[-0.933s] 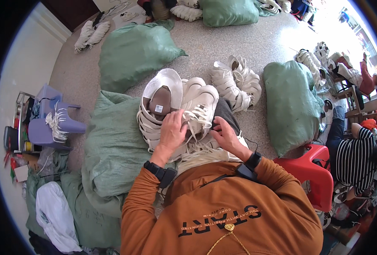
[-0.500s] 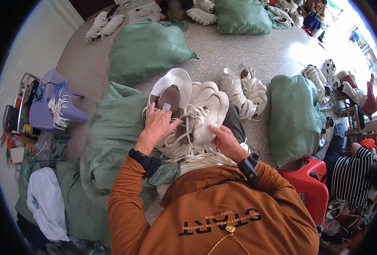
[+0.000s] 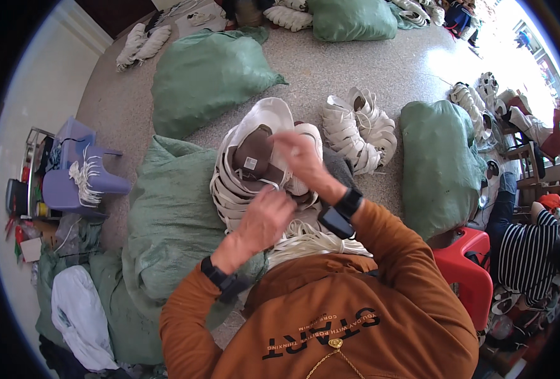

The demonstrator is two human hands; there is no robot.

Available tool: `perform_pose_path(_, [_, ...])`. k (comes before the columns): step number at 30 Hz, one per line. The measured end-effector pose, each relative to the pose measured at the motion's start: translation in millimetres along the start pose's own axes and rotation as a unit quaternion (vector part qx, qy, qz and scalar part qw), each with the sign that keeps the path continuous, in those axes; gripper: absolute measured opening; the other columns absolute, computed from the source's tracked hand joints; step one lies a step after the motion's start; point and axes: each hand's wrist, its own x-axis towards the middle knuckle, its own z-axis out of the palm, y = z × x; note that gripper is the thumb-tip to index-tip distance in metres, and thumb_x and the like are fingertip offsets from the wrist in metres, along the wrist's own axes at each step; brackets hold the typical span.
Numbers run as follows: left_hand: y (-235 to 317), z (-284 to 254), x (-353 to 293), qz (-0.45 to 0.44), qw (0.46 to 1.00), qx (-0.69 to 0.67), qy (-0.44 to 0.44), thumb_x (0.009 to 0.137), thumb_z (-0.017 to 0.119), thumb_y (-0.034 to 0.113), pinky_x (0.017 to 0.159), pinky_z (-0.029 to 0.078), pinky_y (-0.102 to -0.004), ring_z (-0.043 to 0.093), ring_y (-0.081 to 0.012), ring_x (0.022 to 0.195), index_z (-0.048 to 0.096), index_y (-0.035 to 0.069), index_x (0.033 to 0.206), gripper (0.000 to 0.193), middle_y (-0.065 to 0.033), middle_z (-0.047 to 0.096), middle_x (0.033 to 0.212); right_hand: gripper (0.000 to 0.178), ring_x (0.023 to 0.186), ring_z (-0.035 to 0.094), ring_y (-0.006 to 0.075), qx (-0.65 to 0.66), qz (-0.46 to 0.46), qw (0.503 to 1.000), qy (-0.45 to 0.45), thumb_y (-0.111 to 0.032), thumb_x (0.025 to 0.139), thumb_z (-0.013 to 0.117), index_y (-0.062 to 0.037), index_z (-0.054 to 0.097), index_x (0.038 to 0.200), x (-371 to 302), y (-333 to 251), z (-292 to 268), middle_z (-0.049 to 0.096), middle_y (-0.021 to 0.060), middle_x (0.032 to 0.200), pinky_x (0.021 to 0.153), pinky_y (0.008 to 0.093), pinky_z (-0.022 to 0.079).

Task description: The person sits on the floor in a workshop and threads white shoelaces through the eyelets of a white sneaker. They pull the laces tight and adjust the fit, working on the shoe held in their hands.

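Observation:
A white shoe upper with a brown lining and a small pale label point(image 3: 249, 164) tops a nested stack of white uppers point(image 3: 222, 197) in front of me. My left hand point(image 3: 264, 218) is at its near end, fingers curled in by a white lace point(image 3: 269, 183); what they hold is blurred. My right hand point(image 3: 304, 163) reaches across the upper's right side, its fingers smeared by motion. Partly behind the right hand is another white shoe upper point(image 3: 310, 134). A bundle of white laces point(image 3: 318, 245) lies across my lap.
Green sacks stand at the left point(image 3: 172, 208), far left point(image 3: 210, 79) and right point(image 3: 441, 167). More stacked uppers point(image 3: 359, 136) sit on the floor ahead. A purple stool point(image 3: 81, 183) holds white laces; a red stool point(image 3: 466, 268) is at my right. A person in stripes point(image 3: 528, 256) is at far right.
My right hand has left the right-hand shoe upper and moved left over the labelled one. The left hand has come out of that upper and drawn back toward me.

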Motion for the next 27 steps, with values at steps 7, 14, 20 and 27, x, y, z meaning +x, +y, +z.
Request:
perform_pose_path(7, [-47, 0, 51, -0.126, 0.969, 0.122, -0.172, 0.080, 0.077, 0.014, 0.090, 0.052, -0.0468, 0.062, -0.0371, 0.108, 0.043, 0.008, 0.140, 0.069, -0.0167, 0.052, 0.127, 0.061, 0.107, 0.063, 0.0258, -0.112, 0.259, 0.956, -0.084, -0.034, 0.087, 0.076, 0.0044, 0.055, 0.129, -2, 62, -92, 0.064, 0.0196, 0.114, 0.091, 0.0374, 0.051])
perform_pose_path(14, [-80, -27, 20, -0.180, 0.938, 0.157, -0.252, 0.076, 0.082, 0.030, 0.078, 0.056, -0.0511, 0.068, -0.0423, 0.089, 0.027, 0.015, 0.155, 0.097, -0.0242, 0.061, 0.110, 0.066, 0.107, 0.063, 0.0204, 0.062, 0.235, 0.966, -0.091, -0.034, 0.085, 0.081, 0.0005, 0.054, 0.134, -14, 48, -66, 0.066, 0.0117, 0.117, 0.092, 0.0348, 0.052])
perform_pose_path(20, [-68, 2, 13, -0.173, 0.930, 0.205, -0.252, 0.082, 0.074, 0.034, 0.071, 0.055, -0.0521, 0.069, -0.0413, 0.077, 0.031, 0.013, 0.154, 0.086, -0.0199, 0.070, 0.078, 0.048, 0.101, 0.064, 0.0162, 0.194, 0.205, 0.959, -0.027, -0.017, 0.087, 0.074, 0.0021, 0.060, 0.128, -63, -5, -49, 0.068, 0.0089, 0.113, 0.091, 0.0325, 0.053])
perform_pose_path(27, [-17, -74, 18, -0.159, 0.966, 0.132, -0.155, 0.076, 0.059, 0.006, 0.076, 0.056, -0.0430, 0.069, -0.0429, 0.085, 0.057, 0.006, 0.136, 0.060, -0.0234, 0.071, 0.091, 0.035, 0.088, 0.069, 0.0165, 0.270, 0.120, 0.955, -0.024, -0.010, 0.087, 0.068, 0.0044, 0.066, 0.118, -31, -106, -76, 0.071, 0.0075, 0.102, 0.078, 0.0305, 0.058])
